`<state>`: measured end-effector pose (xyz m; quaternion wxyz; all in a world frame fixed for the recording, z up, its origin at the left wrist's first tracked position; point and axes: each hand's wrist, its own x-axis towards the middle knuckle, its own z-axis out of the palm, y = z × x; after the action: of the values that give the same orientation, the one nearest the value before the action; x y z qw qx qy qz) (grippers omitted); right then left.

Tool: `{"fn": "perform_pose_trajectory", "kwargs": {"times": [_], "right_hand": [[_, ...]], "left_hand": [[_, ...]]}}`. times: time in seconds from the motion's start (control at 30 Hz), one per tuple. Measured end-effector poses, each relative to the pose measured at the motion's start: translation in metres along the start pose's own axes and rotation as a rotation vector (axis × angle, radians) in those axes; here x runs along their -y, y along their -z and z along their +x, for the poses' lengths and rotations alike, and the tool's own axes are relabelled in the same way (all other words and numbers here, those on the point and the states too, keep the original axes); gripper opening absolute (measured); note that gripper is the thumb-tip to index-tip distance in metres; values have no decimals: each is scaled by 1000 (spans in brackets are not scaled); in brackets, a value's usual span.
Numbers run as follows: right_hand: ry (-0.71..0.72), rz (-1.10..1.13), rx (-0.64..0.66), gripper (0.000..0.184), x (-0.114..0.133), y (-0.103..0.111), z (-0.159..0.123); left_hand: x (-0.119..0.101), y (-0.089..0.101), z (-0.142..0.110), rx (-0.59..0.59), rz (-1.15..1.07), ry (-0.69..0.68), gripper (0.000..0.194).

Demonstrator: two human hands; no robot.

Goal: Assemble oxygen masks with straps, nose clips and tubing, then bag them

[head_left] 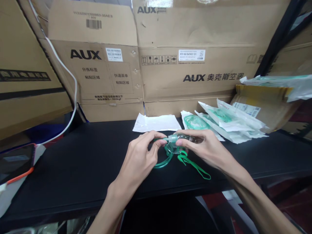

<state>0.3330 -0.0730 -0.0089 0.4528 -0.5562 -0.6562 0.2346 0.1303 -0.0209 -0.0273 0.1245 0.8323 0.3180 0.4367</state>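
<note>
Above the black tabletop, my left hand (142, 151) pinches the end of a green plastic tube (163, 165) between thumb and fingers. The tube's loop hangs beside that hand. My right hand (207, 143) grips a clear, green-tinted face mask (173, 149), with a pale green connector (173, 139) between the two hands. The tube end meets the connector; whether it is fully seated I cannot tell. A bright green elastic strap (195, 165) dangles from the mask below my right hand. My fingers hide part of the mask.
A white packet (157, 123) lies behind my hands. Several clear packs with green tubing (224, 118) are piled at the right, near a brown carton (265, 107). Large AUX cardboard (165, 78) stands at the back. A phone-like device (18, 161) and white cable (75, 87) are at left.
</note>
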Motion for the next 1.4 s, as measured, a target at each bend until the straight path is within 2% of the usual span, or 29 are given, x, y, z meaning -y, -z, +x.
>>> {"fn": "perform_pose_trajectory", "kwargs": {"times": [0.47, 1.03, 1.2, 1.4], "right_hand": [[46, -48, -34, 31, -5, -1, 2], [107, -9, -33, 25, -10, -2, 4], [115, 3, -26, 19, -9, -2, 4], [114, -60, -51, 23, -6, -4, 3]], "left_hand": [[1, -1, 0, -11, 4, -1, 12], [2, -2, 1, 35, -39, 35, 11], [-1, 0, 1, 31, -2, 50, 11], [-1, 0, 2, 25, 22, 72, 11]]}}
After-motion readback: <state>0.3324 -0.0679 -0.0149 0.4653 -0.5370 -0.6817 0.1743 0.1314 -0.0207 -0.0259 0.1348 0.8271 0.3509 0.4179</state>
